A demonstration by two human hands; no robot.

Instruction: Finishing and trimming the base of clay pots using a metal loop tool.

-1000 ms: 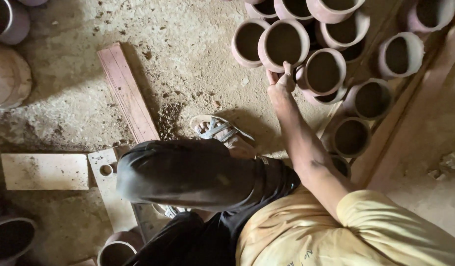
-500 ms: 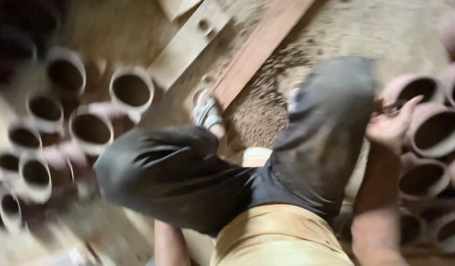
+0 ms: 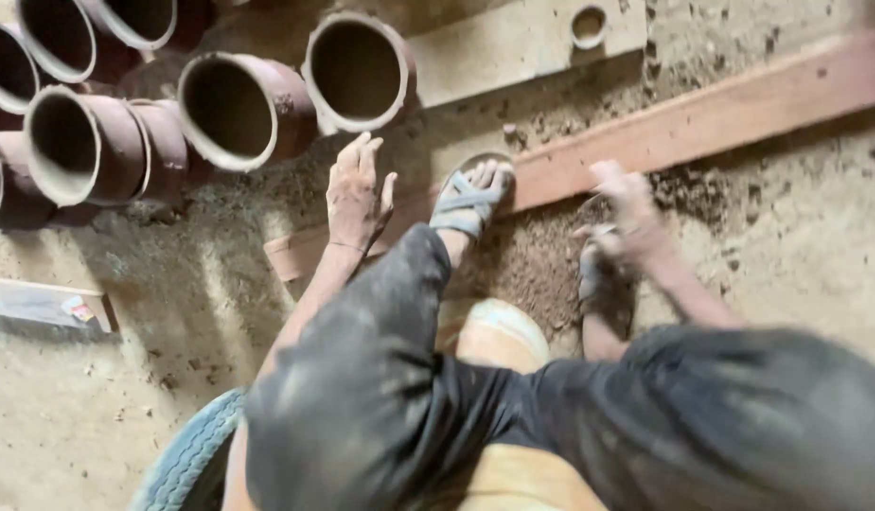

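Person's crouched low on the dirt floor (image 3: 106, 416), knees up, sandalled foot (image 3: 468, 201) set against the long wooden plank (image 3: 702, 123). Left hand (image 3: 357, 194) is flat-ish, fingers spread, grip apart, holding nothing; it reaches toward the clay pots (image 3: 229, 109) lying on their sides just beyond the plank's near end. Nearest pot mouth (image 3: 354, 71) is just above the fingertips, not touching. Right hand (image 3: 627, 213) is blurred, down by the loose soil heap (image 3: 532, 265) beside the plank; can't tell if its grip is apart or closed, or whether anything's in it.

Step in hand, by my read: reaching in for a pot, w/ the other hand steadying or working the soil. Next move calls for a wide grip round a rim, since the pots look thin-walled and packed close together.

Room: pots crowd the side left of the plank, rims touching. A flat slab w/ a round hole (image 3: 551, 38) lies just past the plank. More open floor sits on the plank's right side.
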